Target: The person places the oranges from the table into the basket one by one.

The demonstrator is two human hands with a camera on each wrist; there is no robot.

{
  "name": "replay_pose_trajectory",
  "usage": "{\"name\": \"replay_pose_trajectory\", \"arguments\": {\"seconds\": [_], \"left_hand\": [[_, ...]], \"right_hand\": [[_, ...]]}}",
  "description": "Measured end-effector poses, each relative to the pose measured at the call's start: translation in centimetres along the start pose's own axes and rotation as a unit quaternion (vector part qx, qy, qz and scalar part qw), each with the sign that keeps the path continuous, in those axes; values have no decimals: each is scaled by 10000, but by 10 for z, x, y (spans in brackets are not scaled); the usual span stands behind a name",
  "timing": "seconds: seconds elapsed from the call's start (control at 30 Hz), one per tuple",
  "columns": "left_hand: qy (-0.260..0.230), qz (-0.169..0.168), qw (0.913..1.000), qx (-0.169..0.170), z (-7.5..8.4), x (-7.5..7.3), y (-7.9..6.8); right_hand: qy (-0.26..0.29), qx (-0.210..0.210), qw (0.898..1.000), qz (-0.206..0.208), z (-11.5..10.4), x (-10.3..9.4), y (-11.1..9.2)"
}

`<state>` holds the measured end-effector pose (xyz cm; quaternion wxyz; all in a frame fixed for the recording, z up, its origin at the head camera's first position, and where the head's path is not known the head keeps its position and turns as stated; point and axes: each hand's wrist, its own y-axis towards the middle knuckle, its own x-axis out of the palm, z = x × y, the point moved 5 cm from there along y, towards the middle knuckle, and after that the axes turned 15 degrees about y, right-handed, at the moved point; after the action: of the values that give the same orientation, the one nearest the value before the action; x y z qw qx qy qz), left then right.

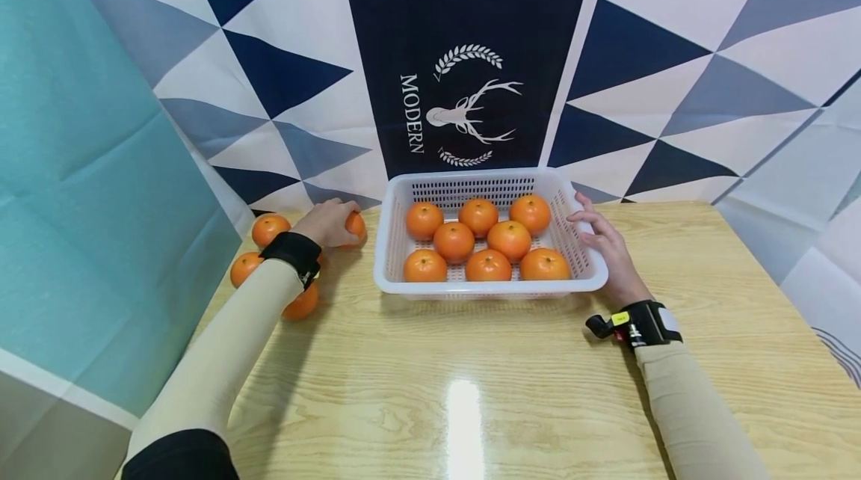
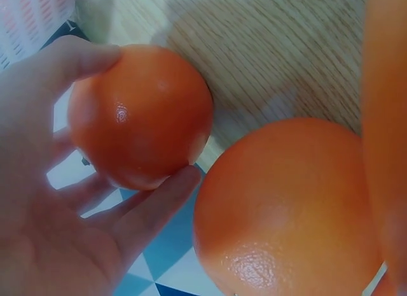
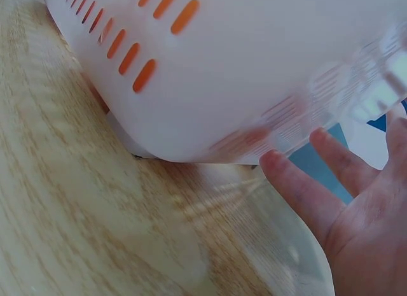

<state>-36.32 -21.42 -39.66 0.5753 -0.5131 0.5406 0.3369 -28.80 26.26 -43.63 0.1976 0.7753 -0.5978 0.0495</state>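
Note:
My left hand [image 1: 327, 223] grips an orange [image 2: 141, 116] on the table's left side, thumb on one side and fingers round the other. Right beside that hand in the left wrist view is a second orange [image 2: 286, 207], with part of another at the right edge. The white plastic basket [image 1: 430, 288] stands mid-table with several oranges [image 1: 454, 242] inside, stems up. At its right end my right hand [image 1: 608, 252] holds the rim, with digits over the edge. From below, in the right wrist view, fingertips [image 3: 275, 159] meet the basket's outer wall.
More loose oranges [image 1: 270, 229] lie by my left wrist, partly hidden by the forearm. The wooden table [image 1: 417, 375] ends at a patterned cloth backdrop [image 1: 296, 76] behind and a teal cloth [image 1: 101, 188] on the left.

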Motion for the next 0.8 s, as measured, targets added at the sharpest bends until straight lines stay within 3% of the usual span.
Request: {"name": "replay_pose_trajectory", "arguments": {"seconds": [0.3,0.8], "left_hand": [[-15,210,9998,65,-3,-8,-1],[-61,735,9970,217,3,-52,-8]], "right_hand": [[-76,11,10000,32,2,-1,1],[86,-48,9999,-56,2,0,-1]]}}
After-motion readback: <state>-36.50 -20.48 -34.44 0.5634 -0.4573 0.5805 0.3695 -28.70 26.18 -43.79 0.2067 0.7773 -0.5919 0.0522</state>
